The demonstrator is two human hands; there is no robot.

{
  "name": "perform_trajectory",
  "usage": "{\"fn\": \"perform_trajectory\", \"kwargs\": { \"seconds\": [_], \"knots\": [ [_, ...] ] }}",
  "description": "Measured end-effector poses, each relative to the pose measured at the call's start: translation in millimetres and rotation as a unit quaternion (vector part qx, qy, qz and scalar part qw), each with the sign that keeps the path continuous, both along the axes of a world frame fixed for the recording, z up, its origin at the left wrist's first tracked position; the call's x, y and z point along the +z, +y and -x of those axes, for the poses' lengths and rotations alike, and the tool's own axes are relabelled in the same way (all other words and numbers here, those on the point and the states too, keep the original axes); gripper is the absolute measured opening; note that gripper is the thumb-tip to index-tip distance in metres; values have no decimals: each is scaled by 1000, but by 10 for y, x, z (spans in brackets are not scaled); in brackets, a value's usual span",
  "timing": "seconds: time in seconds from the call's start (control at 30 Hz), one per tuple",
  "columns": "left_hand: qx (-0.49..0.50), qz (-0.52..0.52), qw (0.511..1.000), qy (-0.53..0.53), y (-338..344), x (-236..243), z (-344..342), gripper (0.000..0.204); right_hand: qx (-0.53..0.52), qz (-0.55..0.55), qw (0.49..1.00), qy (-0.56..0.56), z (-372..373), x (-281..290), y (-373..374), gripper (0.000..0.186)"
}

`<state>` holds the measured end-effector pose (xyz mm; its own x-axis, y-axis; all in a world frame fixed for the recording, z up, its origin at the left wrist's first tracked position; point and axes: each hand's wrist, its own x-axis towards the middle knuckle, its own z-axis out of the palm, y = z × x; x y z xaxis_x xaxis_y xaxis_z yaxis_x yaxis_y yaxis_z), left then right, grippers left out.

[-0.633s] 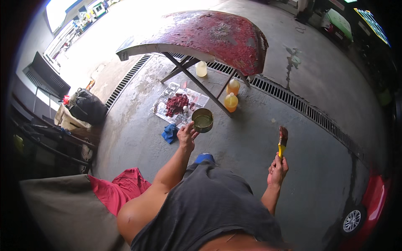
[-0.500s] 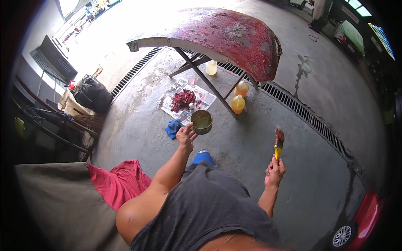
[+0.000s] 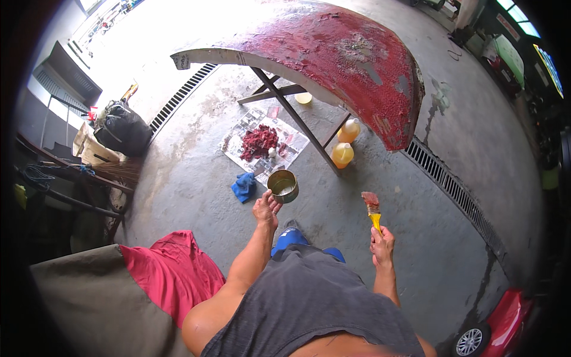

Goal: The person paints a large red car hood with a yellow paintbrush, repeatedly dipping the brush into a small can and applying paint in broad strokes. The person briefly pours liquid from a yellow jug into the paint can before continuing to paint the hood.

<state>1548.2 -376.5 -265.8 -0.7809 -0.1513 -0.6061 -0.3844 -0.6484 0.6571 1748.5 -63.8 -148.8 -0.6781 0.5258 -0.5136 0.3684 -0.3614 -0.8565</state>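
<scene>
"Toward four o'clock, what's changed?"

"Brush [image 3: 371, 202] tipped inward, right fingers [image 3: 381, 236] closed round it."

"Left fingers [image 3: 276, 206]?"

"Curled against the tin [image 3: 289, 197], dial-centre; panel [image 3: 339, 53], twelve o'clock, nearer, so easier reached."

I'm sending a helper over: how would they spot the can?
Start at the peeling red panel on its dark stand. Lower in view, past the red scraps on paper, the left hand holds the can: round, open-topped and brownish, unlike the jugs of yellow liquid.
</scene>
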Motion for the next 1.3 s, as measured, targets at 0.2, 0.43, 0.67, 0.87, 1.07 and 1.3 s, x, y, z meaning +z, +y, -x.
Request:
{"fn": "perform_trajectory", "kwargs": {
  "seconds": [0.2, 0.43, 0.67, 0.87, 1.07, 1.3],
  "knots": [
    [-12, 28, 999, -23, 278, -95, 418, 38, 44, 2, 998, -47, 561, -47, 40, 18],
    [-26, 146, 988, -37, 606, -769, 655, 41, 105, -1, 989, -105, 1253, -847, 291, 21],
    [-12, 154, 981, -119, 1232, -3149, 708, 39, 208, -58, 974, -64, 2055, -2911, 728, 26],
    [-90, 256, 949, -160, 1868, -5046, 798, 35, 223, -113, 968, -27, 2427, -4397, 1111, 33],
    [-205, 378, 896, -113, 2443, -6107, 1081, 33, 240, -139, 961, 0, 2515, -5107, 1459, 44],
    [-258, 399, 880, -13, 2684, -6817, 1143, 35, 281, -160, 946, 6, 2580, -5351, 1864, 51]
  ]
}}
